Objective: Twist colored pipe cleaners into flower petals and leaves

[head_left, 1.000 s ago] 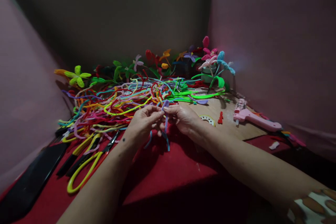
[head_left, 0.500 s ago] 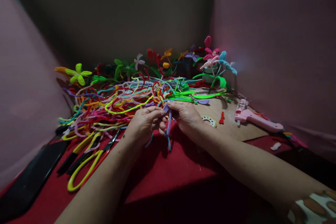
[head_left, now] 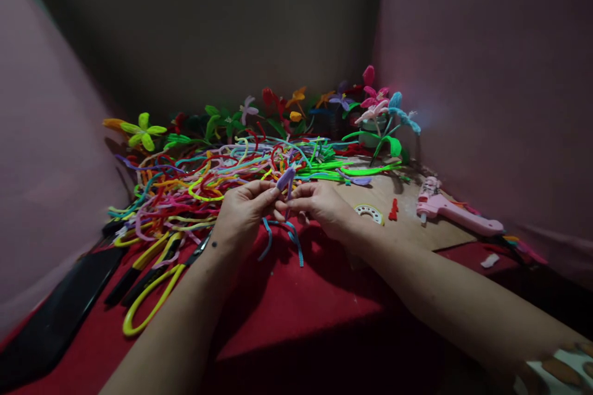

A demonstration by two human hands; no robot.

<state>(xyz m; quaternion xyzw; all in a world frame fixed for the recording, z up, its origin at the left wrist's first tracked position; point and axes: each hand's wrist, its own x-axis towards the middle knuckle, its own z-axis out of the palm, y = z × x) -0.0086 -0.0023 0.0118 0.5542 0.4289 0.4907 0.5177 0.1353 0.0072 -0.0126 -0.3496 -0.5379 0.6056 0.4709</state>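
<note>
1. Fingers (head_left: 267, 196) of the left hand (head_left: 241, 213) pinch a purple stem (head_left: 286, 178), thumb against forefinger, holding its thick folded end tilted up to the right, over the middle of the worktop (head_left: 296, 315).
2. Just beside it, the right hand (head_left: 327, 207) pinches the thin strand running down from that end (its remaining fingers are curled and partly hidden).
3. Progress on this piece looks partial: the top is doubled into a narrow, petal-like shape, while the strand below seems unworked. Whether anything is fastened cannot be told.
4. Blue strips (head_left: 296, 239) show on the near side of the hands (joined to the purple stem or not, the view leaves unclear).
5. Along the far side, several flowers (head_left: 144, 131) look fully shaped; in front of them, a heap of loose stems (head_left: 204, 188) appears largely unused.
6. At right, a pink glue gun (head_left: 456, 213) rests on cardboard (head_left: 417, 237) beside a tape ring (head_left: 370, 210); at near left lie yellow-handled scissors (head_left: 130, 329), unheld.
</note>
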